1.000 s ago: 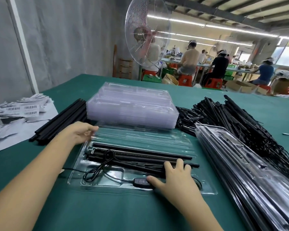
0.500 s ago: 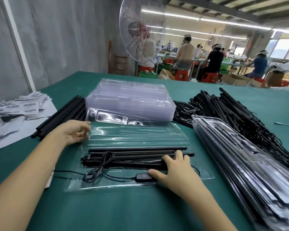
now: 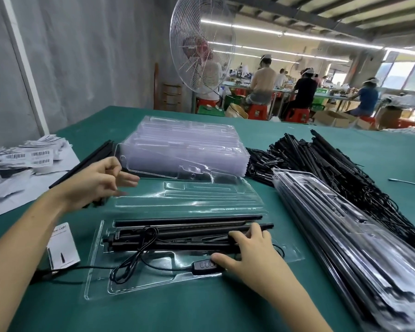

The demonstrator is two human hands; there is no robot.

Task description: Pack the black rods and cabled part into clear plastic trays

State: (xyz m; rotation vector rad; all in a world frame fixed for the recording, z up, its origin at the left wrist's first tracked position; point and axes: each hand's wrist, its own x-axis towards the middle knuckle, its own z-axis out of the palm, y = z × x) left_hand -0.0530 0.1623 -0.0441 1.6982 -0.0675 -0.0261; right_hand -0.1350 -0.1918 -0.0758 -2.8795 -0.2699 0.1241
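Observation:
A clear plastic tray point(image 3: 134, 281) lies in front of me and holds several black rods point(image 3: 177, 221) and a cabled part whose wire point(image 3: 139, 250) loops over them. My right hand point(image 3: 249, 255) rests with straight fingers on the rods' right ends. Its thumb touches the cable's black controller point(image 3: 203, 265). Just behind lies an empty clear tray point(image 3: 192, 195). My left hand point(image 3: 96, 180) is at its left corner, and thumb and fingers seem to pinch that edge.
A stack of empty clear trays point(image 3: 185, 144) stands behind. Loose black rods with cables point(image 3: 321, 161) are piled at the back right, packed trays point(image 3: 345, 236) on the right. More rods point(image 3: 91, 159), barcode labels point(image 3: 36, 155) and a white card point(image 3: 62, 245) lie left.
My left hand has left the filled tray's left edge and moved up and right to the empty tray's corner. The white card now shows. My right hand stays on the rods.

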